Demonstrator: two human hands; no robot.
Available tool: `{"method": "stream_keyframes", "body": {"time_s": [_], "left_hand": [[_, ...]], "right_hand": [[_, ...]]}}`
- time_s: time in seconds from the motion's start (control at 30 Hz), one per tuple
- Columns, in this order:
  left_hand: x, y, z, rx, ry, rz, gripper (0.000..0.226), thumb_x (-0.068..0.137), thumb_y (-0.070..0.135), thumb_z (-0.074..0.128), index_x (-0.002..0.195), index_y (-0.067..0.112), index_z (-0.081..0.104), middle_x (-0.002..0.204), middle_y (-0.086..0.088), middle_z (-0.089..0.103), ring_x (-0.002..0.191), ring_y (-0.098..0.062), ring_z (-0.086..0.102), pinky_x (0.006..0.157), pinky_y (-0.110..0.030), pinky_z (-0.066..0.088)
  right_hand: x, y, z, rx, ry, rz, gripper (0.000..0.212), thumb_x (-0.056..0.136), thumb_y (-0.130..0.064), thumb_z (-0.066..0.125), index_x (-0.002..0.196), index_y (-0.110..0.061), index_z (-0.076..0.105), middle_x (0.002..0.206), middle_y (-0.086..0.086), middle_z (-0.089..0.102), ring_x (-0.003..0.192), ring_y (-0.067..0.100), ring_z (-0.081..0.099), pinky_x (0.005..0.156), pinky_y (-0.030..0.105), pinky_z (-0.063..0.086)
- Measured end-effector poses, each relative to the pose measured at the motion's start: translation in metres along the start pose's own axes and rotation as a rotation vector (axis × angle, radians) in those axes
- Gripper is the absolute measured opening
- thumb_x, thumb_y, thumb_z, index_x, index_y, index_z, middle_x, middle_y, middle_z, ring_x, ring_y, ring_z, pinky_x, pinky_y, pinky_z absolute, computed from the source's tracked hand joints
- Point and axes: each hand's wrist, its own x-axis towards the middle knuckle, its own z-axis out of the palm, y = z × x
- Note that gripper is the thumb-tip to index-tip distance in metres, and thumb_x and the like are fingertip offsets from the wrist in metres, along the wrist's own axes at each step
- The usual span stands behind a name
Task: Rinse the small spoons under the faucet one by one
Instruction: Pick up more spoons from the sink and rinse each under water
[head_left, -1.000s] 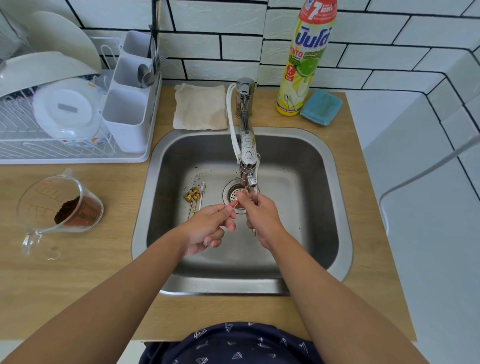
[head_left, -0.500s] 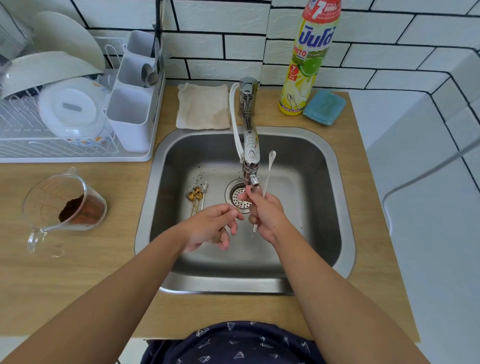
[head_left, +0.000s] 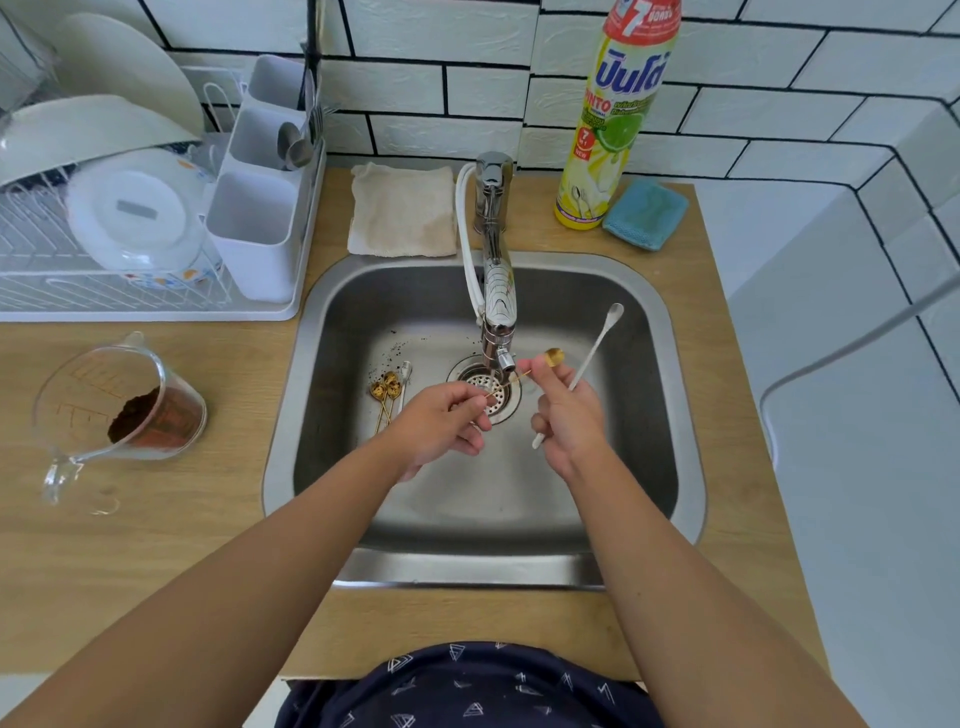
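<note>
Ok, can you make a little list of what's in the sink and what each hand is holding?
left hand: pinches the gold spoon's handle end
right hand: holds a white spoon, fingers at the gold spoon bowl
faucet: spout above the drain
waiting spoons: lying on the sink floor, left of the drain

— Left hand (head_left: 439, 423)?
— Reaching in from lower left, forearm bare, fingers (head_left: 470, 402) curled, pinching a thin gold handle.
— Right hand (head_left: 569, 418)?
— Reaching in from lower right, level with the left, fingers curled, gripping a white stick, fingertips touching the gold piece.
</note>
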Motion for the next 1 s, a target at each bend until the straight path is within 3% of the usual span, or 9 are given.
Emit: {"method": "stream_keyframes", "body": {"time_s": [0.17,0.37,0.53,0.67,0.7,0.77,0.83,0.9,1.0], "left_hand": [[0.009,0.010,0.024,-0.037,0.079,0.029,0.026,0.097,0.033,0.065,0.086,0.011,0.072,0.061,-0.002,0.062,0.038,-0.010,0.046,0.042,-0.022,0.042],[0.007,0.005,0.016,-0.366,-0.094,-0.060,0.012,0.102,0.012,0.057,0.109,0.010,0.067,0.088,-0.005,0.077,0.069,-0.012,0.073,0.066,-0.023,0.058],[0.014,0.002,0.014,-0.334,0.192,-0.098,0.024,0.089,0.027,0.074,0.093,0.004,0.071,0.067,-0.004,0.068,0.045,-0.007,0.058,0.047,-0.020,0.051],[0.013,0.000,0.009,-0.609,-0.010,-0.088,0.018,0.101,0.011,0.055,0.114,0.003,0.065,0.096,-0.014,0.078,0.087,-0.019,0.077,0.069,-0.023,0.060],[0.012,0.002,0.009,-0.588,-0.021,-0.100,0.018,0.102,0.013,0.055,0.115,0.004,0.064,0.094,-0.011,0.078,0.086,-0.019,0.077,0.067,-0.024,0.060],[0.014,0.005,0.014,-0.409,0.060,-0.140,0.018,0.101,0.026,0.060,0.103,0.010,0.069,0.073,-0.001,0.074,0.059,-0.013,0.072,0.051,-0.022,0.055],[0.018,0.006,0.019,-0.255,0.196,-0.148,0.024,0.096,0.037,0.066,0.088,0.015,0.072,0.052,0.004,0.058,0.037,-0.009,0.047,0.040,-0.019,0.039],[0.021,0.003,0.017,-0.131,0.221,-0.051,0.021,0.094,0.037,0.069,0.084,0.019,0.072,0.051,0.008,0.051,0.041,-0.007,0.039,0.041,-0.018,0.035],[0.015,-0.001,0.011,0.107,0.068,0.105,0.011,0.101,0.029,0.058,0.102,0.026,0.069,0.064,0.020,0.058,0.055,0.002,0.050,0.056,-0.012,0.043]], "right_hand": [[-0.005,0.001,-0.002,-0.087,-0.064,0.003,0.022,0.099,-0.023,0.069,0.078,-0.020,0.077,0.077,-0.005,0.073,0.039,0.003,0.028,0.038,0.019,0.023],[-0.002,-0.002,-0.003,-0.026,0.012,-0.001,0.016,0.101,-0.023,0.066,0.090,-0.012,0.065,0.095,0.001,0.079,0.037,0.003,0.028,0.037,0.018,0.026],[-0.011,0.007,0.011,-0.052,-0.013,0.032,0.016,0.101,-0.019,0.066,0.085,-0.013,0.065,0.077,-0.005,0.078,0.036,0.002,0.033,0.036,0.017,0.026],[-0.007,0.000,0.010,0.022,0.020,-0.002,0.017,0.101,-0.018,0.065,0.085,-0.013,0.064,0.080,-0.003,0.079,0.035,0.002,0.037,0.036,0.017,0.026],[-0.007,-0.001,0.009,0.023,0.014,-0.006,0.016,0.101,-0.018,0.065,0.086,-0.012,0.063,0.082,-0.002,0.079,0.034,0.002,0.037,0.036,0.017,0.026],[-0.007,-0.001,0.009,0.011,-0.006,-0.002,0.017,0.101,-0.019,0.065,0.086,-0.013,0.062,0.082,-0.002,0.079,0.035,0.002,0.035,0.036,0.018,0.026],[-0.008,0.001,0.009,-0.006,-0.017,-0.002,0.018,0.100,-0.019,0.067,0.083,-0.014,0.062,0.083,-0.002,0.079,0.035,0.002,0.035,0.036,0.018,0.026],[-0.008,0.001,0.009,-0.002,0.004,-0.017,0.019,0.099,-0.019,0.068,0.082,-0.016,0.061,0.085,0.000,0.080,0.035,0.002,0.036,0.036,0.018,0.027],[-0.006,0.000,0.004,-0.011,0.072,-0.028,0.016,0.098,-0.022,0.070,0.085,-0.017,0.062,0.094,0.005,0.080,0.037,0.004,0.029,0.038,0.019,0.025]]}}
